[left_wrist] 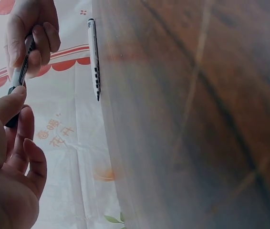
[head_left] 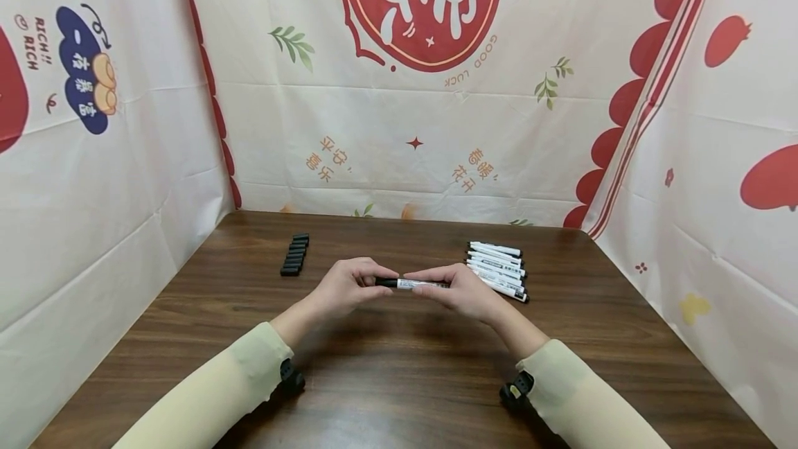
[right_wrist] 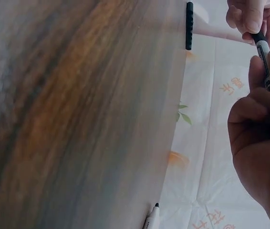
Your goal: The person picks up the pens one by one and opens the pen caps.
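Between both hands, a whiteboard marker with a white barrel lies level above the table. My left hand pinches its black cap between thumb and fingers. The barrel's other end is gripped by my right hand, whose palm and fingers hide part of it in the right wrist view. Cap and barrel meet in line, with no gap that I can see. Several black caps stand in a row on the left of the table. Several white markers lie side by side just beyond my right hand.
The brown wooden table carries everything. Printed cloth hangs along its back edge and both sides. A small black camera is strapped to each wrist, over pale sleeves.
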A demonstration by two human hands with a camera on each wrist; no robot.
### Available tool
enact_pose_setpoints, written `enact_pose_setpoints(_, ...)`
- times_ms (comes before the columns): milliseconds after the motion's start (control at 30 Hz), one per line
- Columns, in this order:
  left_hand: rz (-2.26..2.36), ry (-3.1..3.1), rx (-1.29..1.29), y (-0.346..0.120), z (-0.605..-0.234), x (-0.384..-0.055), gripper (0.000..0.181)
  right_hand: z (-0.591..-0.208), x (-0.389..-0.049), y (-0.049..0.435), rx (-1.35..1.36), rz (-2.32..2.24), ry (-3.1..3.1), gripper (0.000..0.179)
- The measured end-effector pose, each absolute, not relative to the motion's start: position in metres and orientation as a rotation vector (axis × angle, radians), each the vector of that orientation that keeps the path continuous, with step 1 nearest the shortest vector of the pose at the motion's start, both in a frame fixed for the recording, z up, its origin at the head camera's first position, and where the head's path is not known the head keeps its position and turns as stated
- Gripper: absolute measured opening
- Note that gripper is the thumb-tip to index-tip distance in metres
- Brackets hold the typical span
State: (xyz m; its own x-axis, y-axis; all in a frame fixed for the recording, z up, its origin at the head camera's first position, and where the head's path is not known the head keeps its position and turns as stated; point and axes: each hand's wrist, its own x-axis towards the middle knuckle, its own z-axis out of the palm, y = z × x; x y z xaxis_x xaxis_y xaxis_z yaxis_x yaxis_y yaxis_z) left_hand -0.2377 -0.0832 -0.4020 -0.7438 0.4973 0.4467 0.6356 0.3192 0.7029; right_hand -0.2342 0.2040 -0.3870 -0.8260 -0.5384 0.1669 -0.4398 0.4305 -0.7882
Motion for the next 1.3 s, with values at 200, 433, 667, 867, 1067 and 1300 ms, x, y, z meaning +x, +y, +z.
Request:
enact_pose_setpoints(200, -1.354, -2.392, -1.088, -0.083, -0.403, -0.238, 0.026, -0.387, -0.233, 0.203, -0.963, -1.298, 2.578, 0.032)
enact_pose_setpoints(433, -1.310, -2.352, -1.110, -0.081, -0.400, -0.237, 0.020, -0.386, -0.233, 0.200, -1.065, -1.290, 2.703, 0.028)
enact_pose_setpoints(667, -1.299, -2.429, -1.060, -0.082, -0.399, -0.237, 0.018, -0.386, -0.234, 0.200, -1.104, -1.232, 2.776, 0.028)
enact_pose_setpoints(867, -1.242, -2.322, -1.088, -0.081, -0.399, -0.239, 0.017, -0.382, -0.236, 0.200, -1.018, -1.330, 2.650, 0.027)
enact_pose_setpoints(1067, -1.248, -2.377, -1.074, -0.086, -0.396, -0.241, 0.019, -0.382, -0.238, 0.208, -1.080, -1.277, 2.715, 0.031)
enact_pose_setpoints(1300, -1.342, -2.484, -0.821, -0.115, -0.398, -0.249, 0.020, -0.390, -0.243, 0.236, -0.939, -1.206, 2.907, 0.030)
